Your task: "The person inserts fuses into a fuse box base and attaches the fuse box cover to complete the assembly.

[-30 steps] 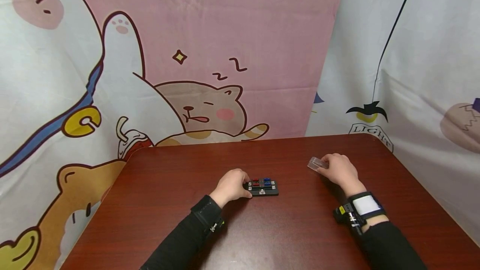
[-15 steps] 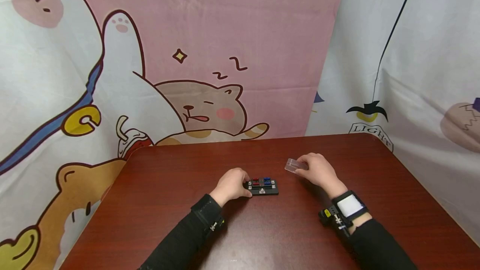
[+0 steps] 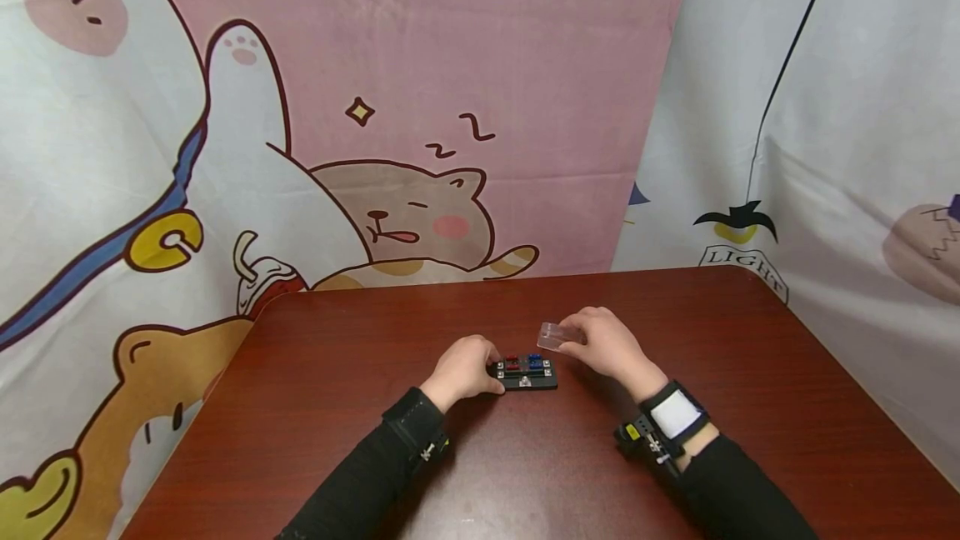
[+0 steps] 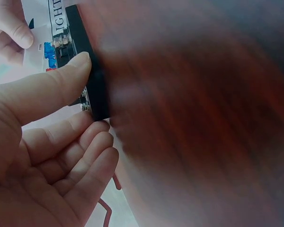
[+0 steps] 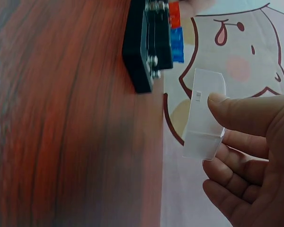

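Note:
A black fuse block (image 3: 528,384) with red and blue blade fuses and metal screw terminals lies on the table. My left hand (image 3: 463,368) grips its left end, thumb on the near side, as the left wrist view also shows. Beyond the block's right end, my right hand (image 3: 609,346) pinches a clear plastic cover (image 5: 203,125) between thumb and fingers. That cover is held above the tabletop, just behind and to the right of the block, apart from it in the right wrist view. The left fingertips behind the block are partly hidden in the head view.
The reddish-brown wooden table (image 3: 360,332) has its back edge beyond both hands. Behind it hangs a cloth (image 3: 570,107) with cartoon animals, and a white cloth (image 3: 840,148) hangs at the right.
My right hand has moved left with the clear cover, from well right of the fuse block to close by its right end. The left hand and fuse block have stayed still.

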Available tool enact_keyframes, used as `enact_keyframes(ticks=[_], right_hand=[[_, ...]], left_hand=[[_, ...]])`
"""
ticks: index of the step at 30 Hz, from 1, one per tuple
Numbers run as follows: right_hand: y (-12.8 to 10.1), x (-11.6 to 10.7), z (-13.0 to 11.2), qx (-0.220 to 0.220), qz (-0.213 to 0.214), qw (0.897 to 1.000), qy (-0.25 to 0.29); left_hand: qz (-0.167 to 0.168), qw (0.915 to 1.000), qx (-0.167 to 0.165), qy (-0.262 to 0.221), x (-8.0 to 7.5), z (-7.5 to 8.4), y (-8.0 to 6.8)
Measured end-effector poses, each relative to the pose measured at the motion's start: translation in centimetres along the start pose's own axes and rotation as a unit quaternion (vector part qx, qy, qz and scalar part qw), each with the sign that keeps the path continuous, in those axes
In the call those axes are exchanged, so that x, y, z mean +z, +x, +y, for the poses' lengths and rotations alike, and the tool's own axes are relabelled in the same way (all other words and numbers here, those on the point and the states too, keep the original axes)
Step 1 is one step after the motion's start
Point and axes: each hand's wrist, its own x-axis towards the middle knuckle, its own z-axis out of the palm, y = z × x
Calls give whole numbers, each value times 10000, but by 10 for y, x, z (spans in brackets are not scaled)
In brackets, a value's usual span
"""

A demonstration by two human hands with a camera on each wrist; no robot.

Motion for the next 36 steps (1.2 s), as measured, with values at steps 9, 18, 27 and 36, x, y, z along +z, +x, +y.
enact_keyframes(ticks=[9, 18, 27, 36], right_hand=[[1, 3, -19, -393, -21, 9992, 93], [3, 10, -35, -861, -8, 9962, 98], [2, 17, -43, -1041, -38, 9946, 20], [3, 23, -45, -1172, -33, 9930, -158]], left_hand=[[-11, 10000, 11, -42, 0, -1, 1], [-14, 9999, 68, -100, 0, -2, 1], [1, 9999, 69, -142, 1, -2, 1], [-9, 9998, 79, -164, 0, -2, 0]])
